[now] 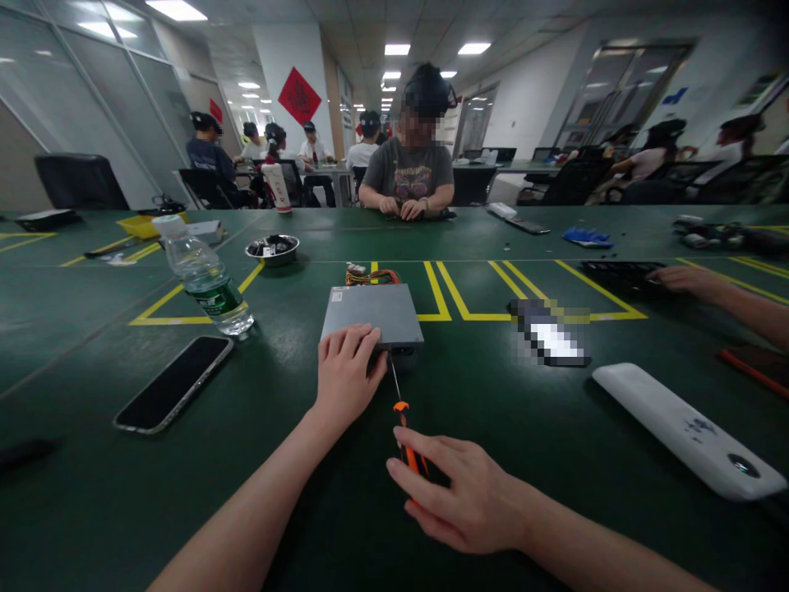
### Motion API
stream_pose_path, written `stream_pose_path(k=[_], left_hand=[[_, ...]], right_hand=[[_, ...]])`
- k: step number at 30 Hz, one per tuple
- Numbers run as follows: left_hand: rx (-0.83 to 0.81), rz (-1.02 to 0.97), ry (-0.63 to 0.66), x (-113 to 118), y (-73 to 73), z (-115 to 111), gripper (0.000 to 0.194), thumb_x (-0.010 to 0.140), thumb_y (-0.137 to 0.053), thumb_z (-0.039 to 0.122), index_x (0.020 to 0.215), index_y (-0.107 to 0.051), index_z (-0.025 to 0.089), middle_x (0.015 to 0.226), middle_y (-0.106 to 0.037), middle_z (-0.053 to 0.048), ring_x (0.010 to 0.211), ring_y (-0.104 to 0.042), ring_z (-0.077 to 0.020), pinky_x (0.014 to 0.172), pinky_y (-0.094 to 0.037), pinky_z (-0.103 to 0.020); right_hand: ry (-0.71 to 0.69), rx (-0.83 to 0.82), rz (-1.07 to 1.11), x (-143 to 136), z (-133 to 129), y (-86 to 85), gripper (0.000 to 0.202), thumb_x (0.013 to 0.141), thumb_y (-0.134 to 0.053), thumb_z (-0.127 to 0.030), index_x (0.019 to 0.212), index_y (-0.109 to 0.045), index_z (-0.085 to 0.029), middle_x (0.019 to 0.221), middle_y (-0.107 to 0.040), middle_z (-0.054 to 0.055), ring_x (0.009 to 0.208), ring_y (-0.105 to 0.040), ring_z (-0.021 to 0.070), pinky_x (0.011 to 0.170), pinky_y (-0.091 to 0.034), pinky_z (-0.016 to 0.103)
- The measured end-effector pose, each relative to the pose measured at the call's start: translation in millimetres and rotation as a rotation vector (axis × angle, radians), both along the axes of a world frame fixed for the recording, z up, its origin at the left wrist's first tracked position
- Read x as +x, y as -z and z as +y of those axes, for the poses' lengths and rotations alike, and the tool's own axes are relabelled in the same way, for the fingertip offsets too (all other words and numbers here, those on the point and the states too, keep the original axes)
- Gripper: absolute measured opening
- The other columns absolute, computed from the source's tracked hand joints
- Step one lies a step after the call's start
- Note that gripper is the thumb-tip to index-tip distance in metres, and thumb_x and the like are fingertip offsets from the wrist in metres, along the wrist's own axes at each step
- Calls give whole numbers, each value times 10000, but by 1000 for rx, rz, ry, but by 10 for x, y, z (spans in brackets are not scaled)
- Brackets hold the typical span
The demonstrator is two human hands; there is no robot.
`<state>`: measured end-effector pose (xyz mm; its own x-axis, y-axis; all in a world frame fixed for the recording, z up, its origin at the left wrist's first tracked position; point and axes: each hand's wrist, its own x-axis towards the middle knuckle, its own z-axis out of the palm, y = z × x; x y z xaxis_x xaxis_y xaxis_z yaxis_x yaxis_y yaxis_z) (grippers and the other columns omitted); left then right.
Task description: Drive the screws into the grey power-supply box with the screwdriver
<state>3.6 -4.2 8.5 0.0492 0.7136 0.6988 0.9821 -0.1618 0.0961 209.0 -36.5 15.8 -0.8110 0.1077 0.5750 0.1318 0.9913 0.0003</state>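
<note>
A grey metal computer power supply (pixel 373 308) lies on the green table, its bundle of coloured cables (pixel 376 278) at the far side. My left hand (pixel 348 370) rests over its near left edge, fingers on the top and thumb at the front face. In my right hand (pixel 456 489) is a screwdriver (pixel 407 432) with an orange and black handle, gripped between thumb and fingers. Its thin shaft points away from me, and the tip meets the front face of the power supply beside my left thumb. The screw, if any, is too small to see.
Left of the power supply stand a water bottle (pixel 206 284) and a phone (pixel 176 385); a metal bowl (pixel 272 249) of small parts is behind. To the right lie another phone (pixel 548 333) and a long white device (pixel 684 427). A co-worker's hand (pixel 694 281) reaches in at right; another person (pixel 410 164) sits opposite.
</note>
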Motion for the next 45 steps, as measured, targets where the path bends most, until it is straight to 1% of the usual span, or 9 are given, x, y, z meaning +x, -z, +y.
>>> stream_pose_path(k=[4,10,14,19,25,28,33,40,45], left_hand=[[6,-7,0,0,-1,5,267,817,-529,272,1078,-558,222,1108,-602,-60,1030,-494,-242,859,-356,-394],[8,6,-2,2,-26,-1,264,817,-527,273,1074,-558,218,1094,-606,-65,1017,-495,-246,845,-360,-393],[4,8,-3,2,-30,-7,263,821,-521,279,1074,-557,217,1097,-603,-66,1014,-492,-248,840,-361,-396],[4,-4,5,-2,-8,0,268,814,-530,275,1075,-556,221,1104,-600,-64,1019,-490,-250,846,-357,-399],[9,-5,-5,-1,8,14,255,819,-527,282,1064,-560,221,1100,-604,-54,1021,-492,-243,855,-354,-398],[16,0,-3,5,-3,9,255,818,-528,281,1064,-559,217,1092,-608,-56,1018,-494,-242,851,-358,-396],[13,1,-3,9,-15,-1,255,814,-534,275,1062,-561,221,1095,-608,-58,1017,-495,-244,846,-361,-397],[6,-5,-2,7,-19,-1,262,818,-525,269,1074,-558,225,1105,-603,-60,1024,-492,-252,850,-358,-400],[22,2,-2,12,-21,-5,261,813,-532,269,1067,-562,223,1095,-609,-63,1012,-496,-250,839,-360,-398]], right_hand=[[29,60,50,-1,-16,-30,256,880,-505,-309,1029,-568,-111,1052,-624,205,728,-647,157,615,-521,255],[40,50,155,-9,-3,38,223,846,-568,-329,818,-564,-108,996,-641,198,808,-640,175,712,-523,274],[53,37,23,-16,-7,24,231,855,-552,-340,984,-583,-151,1064,-625,160,832,-640,175,739,-527,293],[28,-36,-98,-7,-23,-37,315,903,-431,-334,1101,-554,-121,1119,-580,211,968,-612,222,769,-522,311],[7,23,42,-42,-20,8,224,888,-477,-281,944,-572,-86,1066,-615,220,772,-644,177,677,-533,279],[8,-16,22,-38,-8,31,250,882,-494,-314,936,-567,-81,1066,-616,219,800,-642,184,706,-530,281],[23,-62,-83,-11,-20,-3,295,904,-437,-310,1126,-529,-138,1130,-579,216,919,-631,216,732,-529,308],[29,27,100,-31,-16,27,186,851,-549,-271,908,-558,-94,1036,-624,215,797,-646,180,705,-522,292],[37,-55,36,0,-12,23,276,871,-475,-314,1030,-526,-94,1112,-590,219,910,-626,208,759,-522,321]])
